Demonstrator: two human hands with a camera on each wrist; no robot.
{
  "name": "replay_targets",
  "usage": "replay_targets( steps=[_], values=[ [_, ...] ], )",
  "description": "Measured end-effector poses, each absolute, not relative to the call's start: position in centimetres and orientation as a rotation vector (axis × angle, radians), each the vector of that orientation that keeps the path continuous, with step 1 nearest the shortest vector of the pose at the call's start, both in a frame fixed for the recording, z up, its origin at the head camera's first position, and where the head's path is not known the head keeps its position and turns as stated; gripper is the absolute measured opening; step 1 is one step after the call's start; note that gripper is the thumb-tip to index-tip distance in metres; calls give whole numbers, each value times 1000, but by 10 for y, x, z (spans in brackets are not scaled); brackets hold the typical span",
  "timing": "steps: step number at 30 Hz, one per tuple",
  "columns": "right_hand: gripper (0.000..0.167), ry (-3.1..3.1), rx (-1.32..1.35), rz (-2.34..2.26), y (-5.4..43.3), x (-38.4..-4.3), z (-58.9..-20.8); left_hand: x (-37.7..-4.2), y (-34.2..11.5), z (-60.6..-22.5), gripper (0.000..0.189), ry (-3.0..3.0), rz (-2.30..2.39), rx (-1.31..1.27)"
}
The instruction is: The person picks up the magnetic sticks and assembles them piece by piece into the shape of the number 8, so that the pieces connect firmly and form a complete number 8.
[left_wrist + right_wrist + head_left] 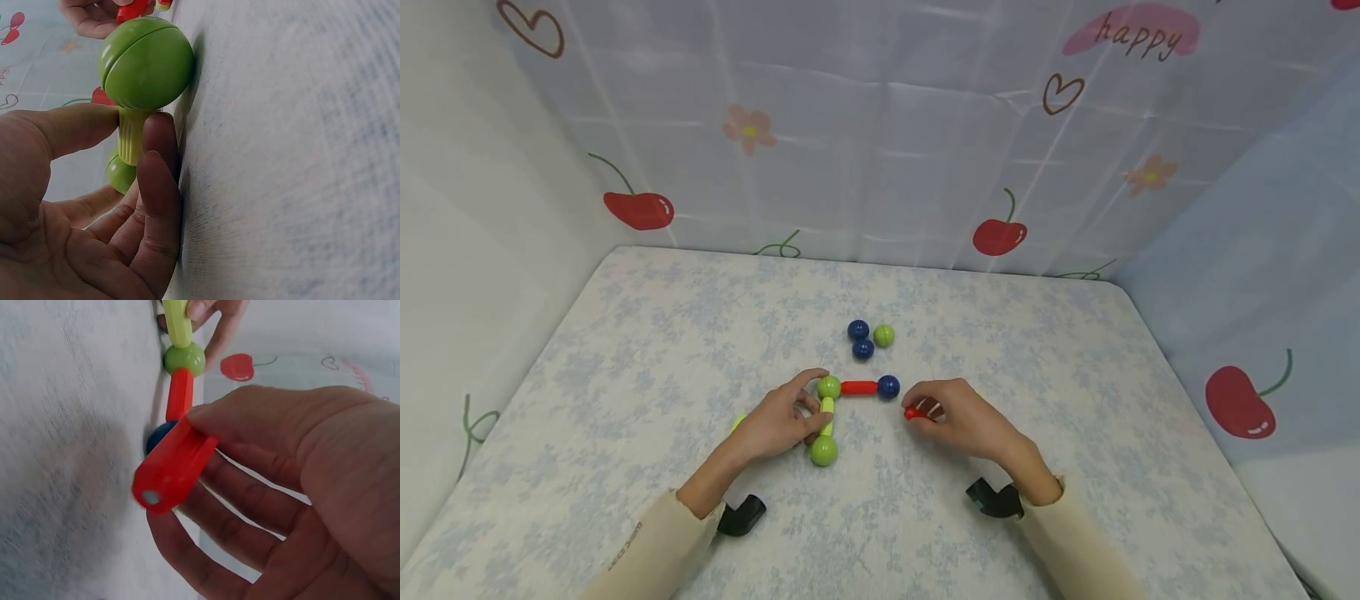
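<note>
Left hand [778, 425]: clamped on a yellow-green rod [827, 406], which runs between a thumb-side green ball [823, 451] and an index-side green ball [829, 387]. Right hand [962, 417]: pinching a loose red rod [172, 465]. Between the hands, a joined red rod [859, 387] links the index-side green ball to a blue ball [888, 387]. Three loose balls [862, 350] sit beyond both hands.

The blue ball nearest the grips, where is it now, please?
In the head view, the blue ball sits below centre, right of a red rod, left of the right grip.
</note>
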State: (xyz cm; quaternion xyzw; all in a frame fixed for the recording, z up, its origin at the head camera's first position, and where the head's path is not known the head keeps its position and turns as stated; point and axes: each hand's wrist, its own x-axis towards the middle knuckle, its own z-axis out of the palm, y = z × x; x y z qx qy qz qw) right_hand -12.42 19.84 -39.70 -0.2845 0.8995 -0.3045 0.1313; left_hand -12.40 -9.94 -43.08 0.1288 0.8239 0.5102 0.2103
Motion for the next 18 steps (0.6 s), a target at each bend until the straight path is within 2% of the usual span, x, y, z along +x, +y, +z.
replay_targets(
  steps=[18],
  values=[
    [19, 2440, -1005, -929, 164, -108, -403, -124, -97, -431, 63, 2297, 1424, 327]
  ],
)
